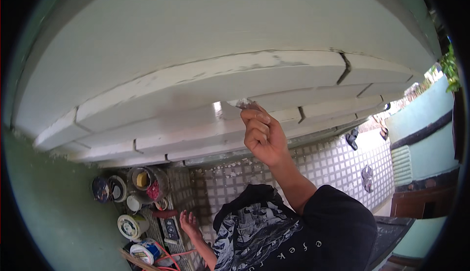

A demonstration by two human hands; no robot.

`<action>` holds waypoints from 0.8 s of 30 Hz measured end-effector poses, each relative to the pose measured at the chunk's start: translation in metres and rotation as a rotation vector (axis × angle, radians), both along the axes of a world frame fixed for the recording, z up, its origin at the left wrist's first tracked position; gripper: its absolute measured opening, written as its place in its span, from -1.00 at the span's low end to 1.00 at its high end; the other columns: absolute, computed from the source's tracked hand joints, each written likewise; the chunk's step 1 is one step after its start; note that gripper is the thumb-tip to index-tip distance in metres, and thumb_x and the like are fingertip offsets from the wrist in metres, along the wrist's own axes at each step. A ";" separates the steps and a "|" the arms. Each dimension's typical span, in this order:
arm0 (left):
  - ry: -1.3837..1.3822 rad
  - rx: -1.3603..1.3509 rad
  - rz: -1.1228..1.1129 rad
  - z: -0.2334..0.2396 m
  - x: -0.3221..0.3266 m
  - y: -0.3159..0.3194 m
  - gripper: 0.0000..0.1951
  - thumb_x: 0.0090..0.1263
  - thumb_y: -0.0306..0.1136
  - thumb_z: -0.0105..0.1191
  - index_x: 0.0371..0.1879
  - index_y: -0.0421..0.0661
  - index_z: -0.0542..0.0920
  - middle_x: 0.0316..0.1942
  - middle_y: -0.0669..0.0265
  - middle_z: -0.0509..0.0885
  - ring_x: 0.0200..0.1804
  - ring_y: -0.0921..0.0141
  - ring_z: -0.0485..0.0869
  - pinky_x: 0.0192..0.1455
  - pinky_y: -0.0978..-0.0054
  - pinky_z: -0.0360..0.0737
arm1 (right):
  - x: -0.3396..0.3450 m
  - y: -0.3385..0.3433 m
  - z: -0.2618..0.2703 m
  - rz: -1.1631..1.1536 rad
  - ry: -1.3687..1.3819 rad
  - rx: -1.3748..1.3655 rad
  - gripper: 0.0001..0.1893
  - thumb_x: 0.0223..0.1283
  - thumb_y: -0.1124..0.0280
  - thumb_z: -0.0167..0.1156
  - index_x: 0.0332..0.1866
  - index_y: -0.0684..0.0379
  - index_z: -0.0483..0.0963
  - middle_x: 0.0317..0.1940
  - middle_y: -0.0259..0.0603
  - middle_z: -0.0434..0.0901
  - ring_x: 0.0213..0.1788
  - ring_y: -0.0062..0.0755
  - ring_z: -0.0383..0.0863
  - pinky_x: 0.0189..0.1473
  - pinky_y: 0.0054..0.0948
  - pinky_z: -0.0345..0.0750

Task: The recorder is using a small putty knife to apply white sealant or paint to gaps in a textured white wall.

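My right hand [262, 133] is raised to a white stepped ledge of bricks or blocks [205, 73]. Its fingers are closed on a scraper or putty knife [244, 104] that carries white paste, the blade close to the underside of the ledge. Grey smears and dark gaps mark the ledge's joints and upper edge. Low at my side, my left hand [190, 224] has its fingers apart and holds nothing. It is near a dark red cylindrical object [165, 213] among the containers.
Several buckets and tubs, among them a lidded white tub [128, 227], stand by the green wall [62, 205]. Red hose or cable [167, 258] lies near them. White crumbs dot the tiled floor [330, 164]; black sandals [351, 139] and a crumpled cloth [366, 178] lie farther off.
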State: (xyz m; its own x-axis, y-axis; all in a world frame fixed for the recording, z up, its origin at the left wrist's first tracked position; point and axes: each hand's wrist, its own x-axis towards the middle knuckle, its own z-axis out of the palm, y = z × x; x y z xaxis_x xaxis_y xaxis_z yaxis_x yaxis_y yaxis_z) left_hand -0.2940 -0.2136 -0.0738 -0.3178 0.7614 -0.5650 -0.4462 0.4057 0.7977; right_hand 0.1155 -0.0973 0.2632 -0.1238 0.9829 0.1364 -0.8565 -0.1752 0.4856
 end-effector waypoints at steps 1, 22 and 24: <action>0.004 -0.001 -0.016 -0.004 0.012 0.004 -0.62 0.49 -0.19 -0.02 0.23 0.03 0.43 0.22 0.36 0.55 0.12 0.29 0.58 0.13 0.28 0.44 | 0.012 -0.007 0.000 -0.005 -0.010 -0.034 -0.70 0.54 0.37 -0.14 -0.42 0.19 0.22 -0.49 -0.42 0.25 -0.71 -0.68 0.03 -0.69 -0.57 -0.01; 0.021 -0.034 -0.373 -0.016 0.163 0.023 -0.74 0.48 -0.32 -0.03 0.10 0.00 0.50 0.12 0.35 0.60 0.02 0.35 0.62 -0.03 0.41 0.52 | 0.157 -0.087 -0.010 -1.620 -1.118 -0.633 -0.67 0.50 0.24 -0.13 0.13 0.23 0.38 -0.60 -0.37 0.35 -0.73 -0.62 0.17 -0.65 -0.63 0.19; 0.023 -0.069 -0.426 -0.010 0.174 0.021 -0.76 0.48 -0.31 0.02 0.08 0.02 0.53 0.04 0.39 0.62 -0.07 0.41 0.61 -0.14 0.46 0.52 | 0.162 -0.085 -0.014 -1.860 -1.292 -0.650 -0.59 0.49 0.25 -0.10 0.28 0.25 0.34 -0.58 -0.34 0.42 -0.71 -0.63 0.23 -0.62 -0.64 0.22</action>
